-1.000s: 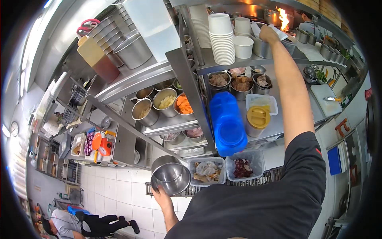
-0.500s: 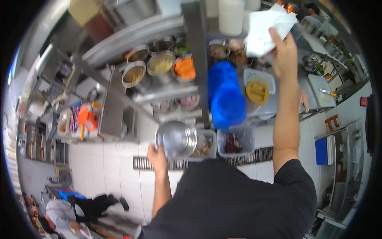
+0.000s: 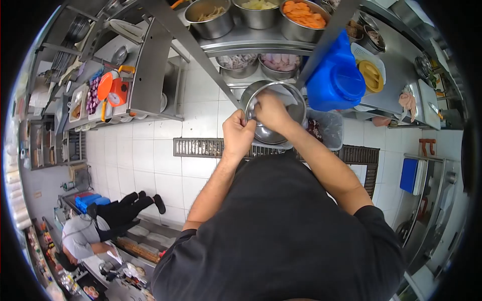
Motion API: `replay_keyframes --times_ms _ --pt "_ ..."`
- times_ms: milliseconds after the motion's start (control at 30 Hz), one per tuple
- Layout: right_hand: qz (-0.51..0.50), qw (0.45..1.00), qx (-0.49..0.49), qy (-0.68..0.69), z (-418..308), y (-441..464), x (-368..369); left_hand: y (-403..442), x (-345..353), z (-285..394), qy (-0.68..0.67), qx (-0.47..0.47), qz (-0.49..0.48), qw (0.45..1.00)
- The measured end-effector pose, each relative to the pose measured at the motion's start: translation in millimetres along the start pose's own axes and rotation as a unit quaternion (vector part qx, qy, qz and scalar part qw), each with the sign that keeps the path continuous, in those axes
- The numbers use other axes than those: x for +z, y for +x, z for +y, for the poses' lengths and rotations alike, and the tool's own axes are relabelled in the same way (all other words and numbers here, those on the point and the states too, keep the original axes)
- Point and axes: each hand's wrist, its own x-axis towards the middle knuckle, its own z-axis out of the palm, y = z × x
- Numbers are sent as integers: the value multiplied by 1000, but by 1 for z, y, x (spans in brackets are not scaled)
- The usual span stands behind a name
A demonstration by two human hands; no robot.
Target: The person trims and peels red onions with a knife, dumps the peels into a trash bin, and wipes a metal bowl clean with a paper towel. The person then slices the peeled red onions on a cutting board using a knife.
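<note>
Shelf [image 3: 251, 46]: carrots [image 3: 304, 14], beyond the right hand [image 3: 271, 111]
Blue jug [image 3: 341, 83]: right of that hand
Yellow lid [image 3: 370, 76]: farther right
Scale [image 3: 119, 91]: well left of the left hand [image 3: 239, 134]
Person [image 3: 83, 233]: farther left
Grate [image 3: 198, 148]: floor [image 3: 125, 150], lower than that hand

Silver bowl [image 3: 269, 134], bright blue container [image 3: 345, 83], yellow lid [image 3: 370, 76], orange slices [image 3: 303, 15], black shirt [image 3: 281, 231], white tiled floor [image 3: 135, 150]

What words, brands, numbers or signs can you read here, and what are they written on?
None can be read.
Metal pot at the person's hands: no lettering I can make out.
Blue jug: no readable label.
Orange scale on the left-hand counter: any markings are too small to read.
Small containers crowded at the lower left: any labels are too small and blurred.
</note>
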Motion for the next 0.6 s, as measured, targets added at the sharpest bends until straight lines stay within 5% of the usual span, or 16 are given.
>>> replay_keyframes --times_ms 67,100,200,333,367,467,600 --pt "-45 996 -37 67 -15 -4 32 12 -31 -7 -13 26 4 1000" --pt "-104 991 19 85 -24 -4 49 16 -48 -9 -19 34 2 999" --pt "-303 948 68 -74 -48 1 88 33 -102 -20 -66 52 -11 996" --pt "-368 849 -13 -378 -74 26 117 63 -162 -68 60 81 -1 995" --pt "-357 805 -24 -473 -80 35 126 69 -170 -77 11 47 -10 999" --pt "-138 864 -86 -477 -79 64 146 87 -195 -90 -54 4 -5 998" --pt "-46 915 -84 -393 -93 99 187 94 -227 -84 -59 -39 -27 997"
